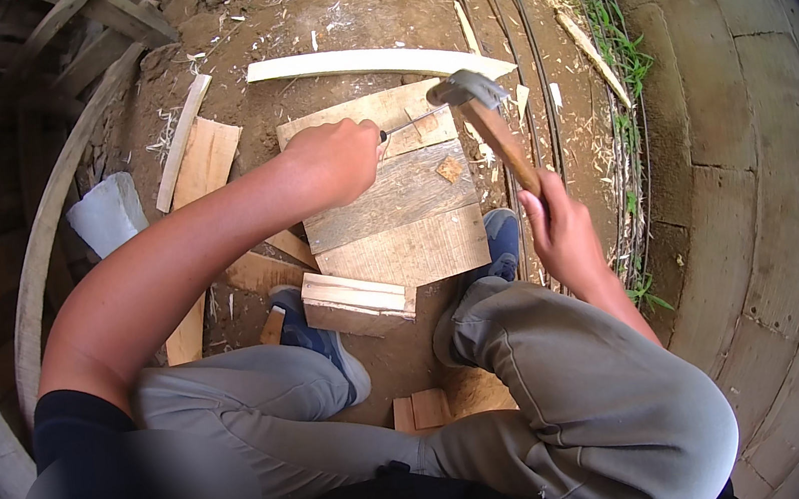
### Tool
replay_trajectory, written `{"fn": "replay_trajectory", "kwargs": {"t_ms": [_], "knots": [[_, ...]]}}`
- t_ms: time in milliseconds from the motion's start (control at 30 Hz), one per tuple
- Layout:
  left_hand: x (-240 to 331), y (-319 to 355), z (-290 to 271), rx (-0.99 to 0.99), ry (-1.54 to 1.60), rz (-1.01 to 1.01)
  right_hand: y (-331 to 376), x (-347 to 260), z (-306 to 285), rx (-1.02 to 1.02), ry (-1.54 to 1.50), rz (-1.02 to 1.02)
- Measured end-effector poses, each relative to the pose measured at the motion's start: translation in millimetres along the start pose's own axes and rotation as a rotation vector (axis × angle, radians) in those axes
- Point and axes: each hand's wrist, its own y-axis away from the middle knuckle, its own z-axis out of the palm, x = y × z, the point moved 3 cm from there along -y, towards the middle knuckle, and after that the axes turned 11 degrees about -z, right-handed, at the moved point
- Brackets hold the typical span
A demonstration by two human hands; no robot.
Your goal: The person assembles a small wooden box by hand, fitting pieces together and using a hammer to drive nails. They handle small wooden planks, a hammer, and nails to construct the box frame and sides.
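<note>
My left hand [338,162] is closed round a tool with a dark handle end and a thin metal shaft [411,125], like a screwdriver. Most of its handle is hidden in my fist. The shaft points right, over the far part of a low wooden board platform [398,240] between my feet. In my right hand [568,237] is a claw hammer [505,147], gripped by its wooden handle. The hammer's metal head is raised over the platform's far right corner, near the shaft's tip; whether they touch I cannot tell. A small square wood piece [450,169] lies on the boards.
A pale curved wood strip [364,59] lies beyond the platform. Stacked wood blocks [356,301] stand at its near left edge. Planks [206,159] and a whitish block [108,215] are on the left. Dark cables [521,42] run along the right, before a paved strip [735,114].
</note>
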Motion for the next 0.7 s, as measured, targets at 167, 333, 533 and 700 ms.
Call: {"fn": "replay_trajectory", "kwargs": {"t_ms": [167, 333, 533, 700], "knots": [[0.7, 5.4, -3.2, -0.003, 0.017, -0.015, 0.9, 7.8, 9.1, -0.059, 0.032, -0.001], [-4.7, 0.8, 2.4, -0.001, 0.022, -0.009, 3.2, -15.3, -22.8, 0.240, -0.005, -0.204], [-0.7, 2.4, -1.7, -0.017, 0.028, -0.011, 1.5, 14.7, 33.6, -0.055, 0.114, 0.003], [-6.6, 2.1, 0.6, -0.012, 0.033, -0.022, -5.8, 6.0, 9.5, 0.037, 0.075, -0.015]]}}
